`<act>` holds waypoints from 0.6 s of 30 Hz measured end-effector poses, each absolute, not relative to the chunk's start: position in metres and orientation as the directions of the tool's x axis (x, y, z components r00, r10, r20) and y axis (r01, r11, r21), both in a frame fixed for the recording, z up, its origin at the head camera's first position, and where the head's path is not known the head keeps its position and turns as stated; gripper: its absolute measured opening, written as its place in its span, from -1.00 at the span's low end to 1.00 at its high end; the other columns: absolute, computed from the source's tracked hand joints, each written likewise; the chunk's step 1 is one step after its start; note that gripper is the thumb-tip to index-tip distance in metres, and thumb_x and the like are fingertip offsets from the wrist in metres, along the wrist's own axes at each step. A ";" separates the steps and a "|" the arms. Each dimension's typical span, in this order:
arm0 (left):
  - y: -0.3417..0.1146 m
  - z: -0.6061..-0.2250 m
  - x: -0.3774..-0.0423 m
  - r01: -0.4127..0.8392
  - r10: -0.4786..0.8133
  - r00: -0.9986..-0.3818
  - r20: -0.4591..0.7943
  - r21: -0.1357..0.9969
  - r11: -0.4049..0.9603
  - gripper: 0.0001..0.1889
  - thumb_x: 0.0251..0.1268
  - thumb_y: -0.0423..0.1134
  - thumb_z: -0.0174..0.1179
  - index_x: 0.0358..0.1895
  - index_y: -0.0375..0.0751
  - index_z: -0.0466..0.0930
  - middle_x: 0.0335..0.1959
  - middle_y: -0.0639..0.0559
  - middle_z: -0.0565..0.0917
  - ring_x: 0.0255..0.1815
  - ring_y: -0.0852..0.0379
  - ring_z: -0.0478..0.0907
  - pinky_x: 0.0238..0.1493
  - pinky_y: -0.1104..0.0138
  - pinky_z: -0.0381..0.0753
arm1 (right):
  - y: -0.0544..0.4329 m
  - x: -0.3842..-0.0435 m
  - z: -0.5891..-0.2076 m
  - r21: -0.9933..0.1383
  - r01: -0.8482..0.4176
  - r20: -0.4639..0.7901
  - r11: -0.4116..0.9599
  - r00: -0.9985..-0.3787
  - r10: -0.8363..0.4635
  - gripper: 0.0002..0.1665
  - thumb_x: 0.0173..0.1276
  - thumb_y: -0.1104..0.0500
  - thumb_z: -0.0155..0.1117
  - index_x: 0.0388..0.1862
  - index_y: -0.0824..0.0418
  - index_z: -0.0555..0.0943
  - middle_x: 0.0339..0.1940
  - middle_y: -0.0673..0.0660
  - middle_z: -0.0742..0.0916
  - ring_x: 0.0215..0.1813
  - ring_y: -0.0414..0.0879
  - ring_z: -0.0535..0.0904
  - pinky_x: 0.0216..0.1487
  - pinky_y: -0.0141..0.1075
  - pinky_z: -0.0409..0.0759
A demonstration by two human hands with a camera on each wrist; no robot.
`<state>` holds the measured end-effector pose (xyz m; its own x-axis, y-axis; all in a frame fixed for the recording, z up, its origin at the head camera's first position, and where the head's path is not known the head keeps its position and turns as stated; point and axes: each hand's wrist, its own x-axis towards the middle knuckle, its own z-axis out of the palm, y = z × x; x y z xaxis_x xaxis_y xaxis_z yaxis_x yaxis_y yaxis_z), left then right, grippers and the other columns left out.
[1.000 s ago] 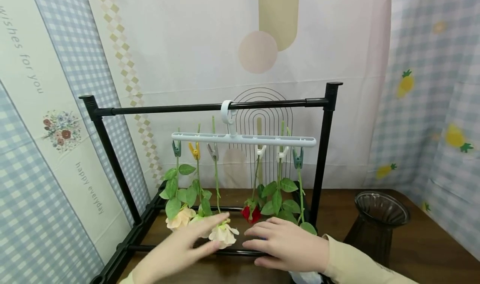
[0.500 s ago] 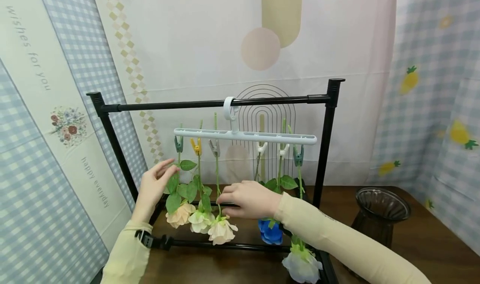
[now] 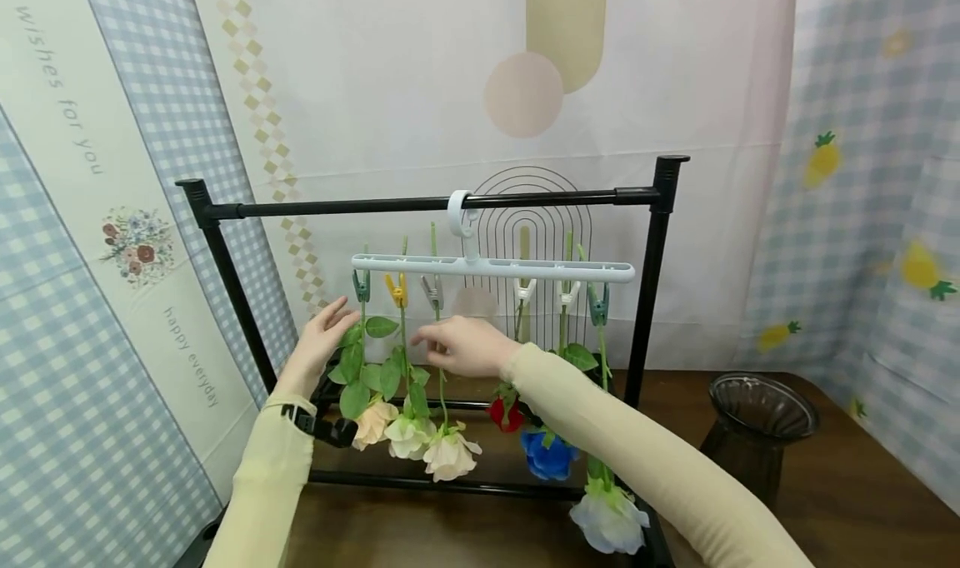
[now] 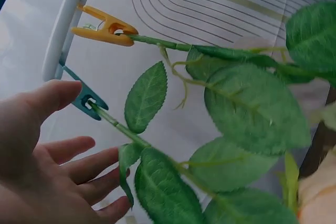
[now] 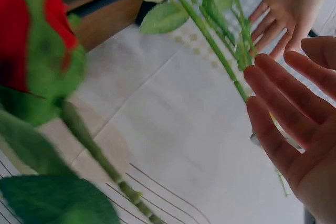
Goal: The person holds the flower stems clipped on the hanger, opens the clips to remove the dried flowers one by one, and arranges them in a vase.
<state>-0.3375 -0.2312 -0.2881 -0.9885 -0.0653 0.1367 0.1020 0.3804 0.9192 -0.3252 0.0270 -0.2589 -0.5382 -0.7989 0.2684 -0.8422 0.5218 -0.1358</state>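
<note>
Artificial roses hang upside down by their stems from clips on a pale blue hanger. On the left are peach, pale green and cream blooms; on the right, red, blue and white ones. My left hand is beside the leftmost stem, fingers spread, its thumb close to the teal clip. My right hand reaches across to the stems under the yellow clip and grey clip. In the right wrist view its fingers are loosely bent, holding nothing.
A black rack carries the hanger on its top bar and stands on a brown wooden table. To the right is a dark glass vase. Patterned cloths hang behind and at both sides.
Both hands have risen from low in front of the blooms. The left has moved up and left to the leftmost stem; the right has moved up and left toward the yellow and grey clips.
</note>
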 end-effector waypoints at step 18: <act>-0.223 -0.285 -0.336 0.071 -0.182 -0.974 0.139 0.939 0.337 -0.50 0.47 -0.14 0.04 0.35 -0.34 0.36 0.44 -0.25 0.33 0.49 -0.18 0.19 0.47 -0.02 0.21 | -0.050 -0.335 -0.245 -0.316 -0.628 0.323 0.711 -0.776 -0.542 -0.62 0.48 0.04 0.06 0.20 0.07 0.58 -0.29 0.01 0.77 -0.47 -0.24 0.58 -0.53 -0.43 0.44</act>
